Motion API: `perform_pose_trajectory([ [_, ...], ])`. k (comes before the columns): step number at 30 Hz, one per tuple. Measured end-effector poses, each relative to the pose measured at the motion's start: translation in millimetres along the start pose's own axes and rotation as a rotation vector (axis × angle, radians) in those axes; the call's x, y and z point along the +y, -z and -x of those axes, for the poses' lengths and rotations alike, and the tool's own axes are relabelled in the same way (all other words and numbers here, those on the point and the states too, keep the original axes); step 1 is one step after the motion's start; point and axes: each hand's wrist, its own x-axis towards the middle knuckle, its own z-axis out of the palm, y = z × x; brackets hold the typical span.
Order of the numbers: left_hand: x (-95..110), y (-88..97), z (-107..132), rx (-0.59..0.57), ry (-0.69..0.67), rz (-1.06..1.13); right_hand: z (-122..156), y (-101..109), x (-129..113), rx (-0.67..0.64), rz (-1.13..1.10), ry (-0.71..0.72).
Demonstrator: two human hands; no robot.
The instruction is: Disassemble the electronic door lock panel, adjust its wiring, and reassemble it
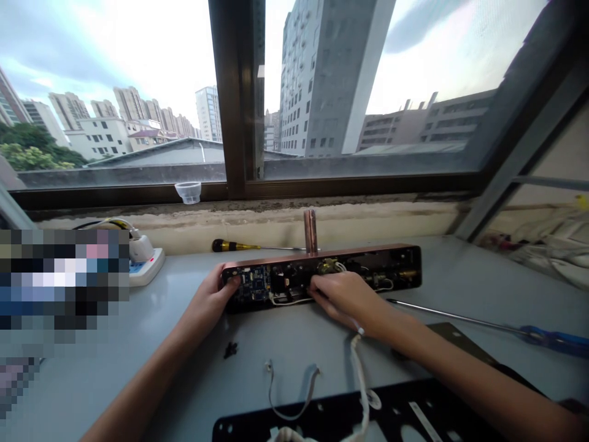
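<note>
A long copper-coloured device housing (276,261) stands on its side on the table, its open face toward me. Inside it show a blue circuit board (256,283), thin white wires and dark parts. My left hand (219,287) grips the housing's left end, thumb on the front by the board. My right hand (338,294) reaches into the middle of the housing with its fingers pinched together; what they hold is hidden. From under that hand a white cable (361,387) runs down toward me. A copper tube (311,232) rises behind the housing's top edge.
A yellow-black screwdriver (234,245) lies behind the housing, a long blue-handled screwdriver (529,331) at right. Small black screws (230,350), a grey ribbon cable (294,410) and a black plate (248,423) lie nearer. A power strip (151,268) and plastic cup (188,193) are at back left.
</note>
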Motion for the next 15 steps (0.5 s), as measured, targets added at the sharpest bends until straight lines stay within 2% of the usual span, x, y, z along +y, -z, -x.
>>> perform_pose_trajectory([
  [8, -1.2, -0.3, -0.3, -0.001, -0.008, 0.020, 8.9, -10.0, 5.2, 0.090, -0.028, 0.064],
  [15, -1.1, -0.3, -0.8, 0.011, -0.003, -0.023, 8.0, -13.0, 8.7, 0.099, -0.012, 0.089],
])
